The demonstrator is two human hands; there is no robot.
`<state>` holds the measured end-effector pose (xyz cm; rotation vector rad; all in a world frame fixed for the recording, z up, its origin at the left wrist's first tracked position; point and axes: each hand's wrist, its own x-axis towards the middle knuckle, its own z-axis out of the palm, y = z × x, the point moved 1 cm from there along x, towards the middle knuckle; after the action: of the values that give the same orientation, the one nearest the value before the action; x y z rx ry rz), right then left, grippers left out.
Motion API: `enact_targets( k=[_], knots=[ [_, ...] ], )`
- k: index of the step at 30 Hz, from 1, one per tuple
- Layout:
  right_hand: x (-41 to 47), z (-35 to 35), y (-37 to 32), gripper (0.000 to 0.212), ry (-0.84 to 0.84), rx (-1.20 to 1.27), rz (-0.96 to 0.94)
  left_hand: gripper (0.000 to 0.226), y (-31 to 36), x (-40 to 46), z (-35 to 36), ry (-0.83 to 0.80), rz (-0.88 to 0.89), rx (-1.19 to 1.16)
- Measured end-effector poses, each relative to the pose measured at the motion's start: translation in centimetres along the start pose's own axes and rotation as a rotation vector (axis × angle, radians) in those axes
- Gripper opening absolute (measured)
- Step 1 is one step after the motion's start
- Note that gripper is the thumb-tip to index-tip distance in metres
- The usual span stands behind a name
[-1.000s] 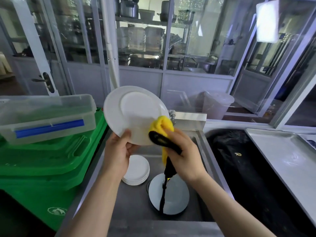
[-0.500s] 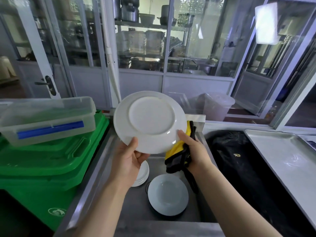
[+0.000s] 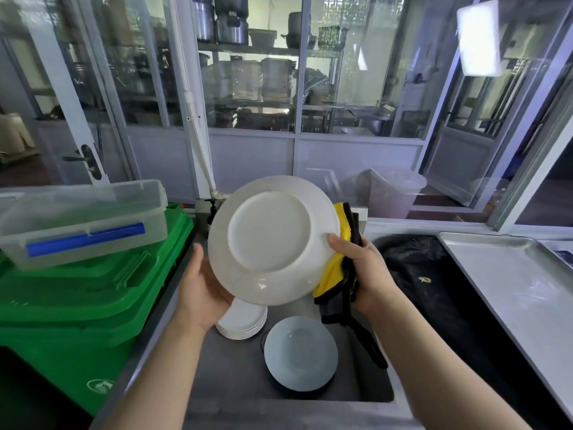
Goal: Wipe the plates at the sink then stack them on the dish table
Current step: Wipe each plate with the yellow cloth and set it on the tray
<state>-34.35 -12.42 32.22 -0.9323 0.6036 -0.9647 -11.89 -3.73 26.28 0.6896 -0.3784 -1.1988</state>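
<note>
I hold a white plate [image 3: 273, 240] up over the sink [image 3: 235, 377], its underside turned toward me. My left hand [image 3: 201, 290] supports the plate's lower left rim from behind, thumb raised beside the edge. My right hand [image 3: 359, 268] grips the plate's right rim together with a yellow cloth with black edging [image 3: 338, 274], thumb on the plate's underside. The cloth lies behind the plate, and a black strip of it hangs down into the sink. In the basin sit a stack of small white plates [image 3: 245, 321] and a white plate on a dark one [image 3: 300, 353].
Green bins [image 3: 77, 293] stand left of the sink with a clear lidded tub [image 3: 80, 221] on top. A black-lined bin [image 3: 434, 283] is to the right of the sink, then a steel tray surface [image 3: 511, 280]. Glass partitions rise behind.
The plate has turned its underside toward me and moved right. My right hand went from wiping with the cloth in front to holding the plate's right rim with the cloth behind.
</note>
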Motion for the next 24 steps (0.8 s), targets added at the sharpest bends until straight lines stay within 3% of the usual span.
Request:
enact_targets(
  k=[4, 7, 11, 14, 17, 24],
  knots=[
    [0.2, -0.4, -0.9, 0.031, -0.001, -0.046, -0.008, 0.042, 2.1, 0.8, 0.6, -0.091, -0.036, 0.192],
    [0.8, -0.7, -1.2, 0.016, 0.091, -0.198, -0.119, 0.034, 2.6, 0.7, 1.1, -0.103, -0.008, 0.26],
    [1.2, -0.8, -2.0, 0.013, 0.18, -0.818, -0.504, 0.028, 2.1, 0.7, 2.1, -0.127, 0.145, 0.215],
    [1.2, -0.5, -1.2, 0.031, 0.184, -1.142, -0.649, 0.026, 1.2, 0.6, 3.8, -0.065, 0.272, 0.221],
    [1.0, -0.3, -0.5, 0.044, 0.23, -1.189, -0.694, 0.022, 0.1, 0.4, 5.2, -0.018, 0.359, 0.228],
    [-0.1, 0.3, 0.5, 0.047, 0.237, -1.303, -0.791, 0.032, -2.0, 0.0, 6.9, 0.106, 0.429, 0.133]
  ],
)
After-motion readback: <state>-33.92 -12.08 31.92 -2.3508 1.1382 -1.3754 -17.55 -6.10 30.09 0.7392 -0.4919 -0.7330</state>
